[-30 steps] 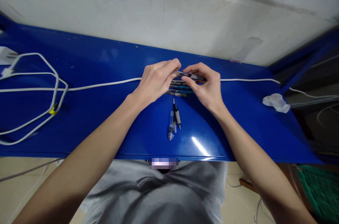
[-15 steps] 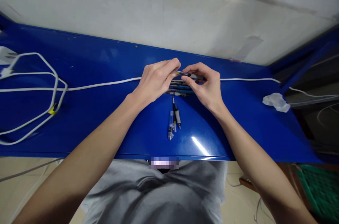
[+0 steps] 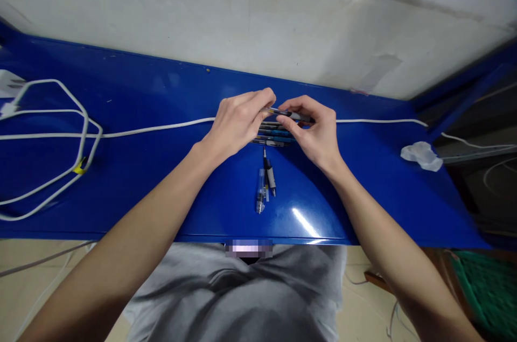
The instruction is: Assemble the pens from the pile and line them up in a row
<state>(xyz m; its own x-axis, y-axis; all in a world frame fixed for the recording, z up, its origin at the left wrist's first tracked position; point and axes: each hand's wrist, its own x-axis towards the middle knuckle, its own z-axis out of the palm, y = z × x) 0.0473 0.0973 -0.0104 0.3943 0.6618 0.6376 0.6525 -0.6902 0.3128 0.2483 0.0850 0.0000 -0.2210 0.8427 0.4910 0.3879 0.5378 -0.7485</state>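
Note:
A pen (image 3: pixel 284 113) with a clear barrel and a grey grip lies level between my two hands. The fingers of my left hand (image 3: pixel 241 118) are closed on its left end, and my right hand (image 3: pixel 313 125) pinches the grey part at its right. Just below, several pens (image 3: pixel 278 139) lie side by side on the blue table (image 3: pixel 226 202), partly hidden by both hands. Nearer the front edge are a grey and black pen part (image 3: pixel 271 176), a thin refill (image 3: pixel 265 161) and a clear barrel piece (image 3: pixel 260 191).
A white cable (image 3: pixel 161 128) runs across the table behind my hands and loops at the left beside a white plug block (image 3: pixel 10 85). Crumpled translucent plastic (image 3: pixel 422 155) lies at the right. A pale wall (image 3: pixel 250 13) stands along the back edge.

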